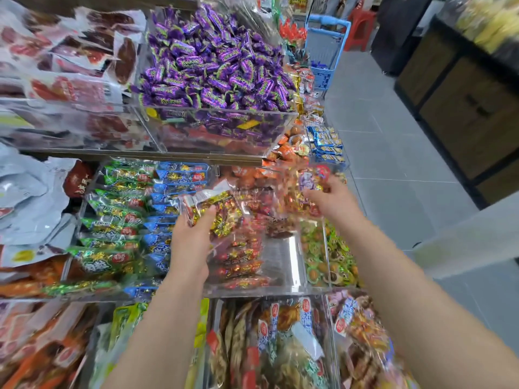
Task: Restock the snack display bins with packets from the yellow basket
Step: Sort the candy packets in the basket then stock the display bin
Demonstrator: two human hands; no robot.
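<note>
My left hand point(193, 234) grips a bunch of red and gold snack packets point(213, 209) over a clear acrylic bin point(283, 265) on the middle shelf. That bin holds more red and gold packets on its left side, and its right side shows bare bottom. My right hand point(334, 199) reaches further back and right, its fingers curled round a few small, blurred packets point(311, 179) above the bins. No yellow basket is in view.
Green packets point(112, 220) and blue packets point(174, 192) fill the bin to the left. Purple candies point(213, 66) heap in the upper bin. A blue trolley basket point(325, 51) stands in the grey aisle, with a dark cabinet point(463, 108) on the right.
</note>
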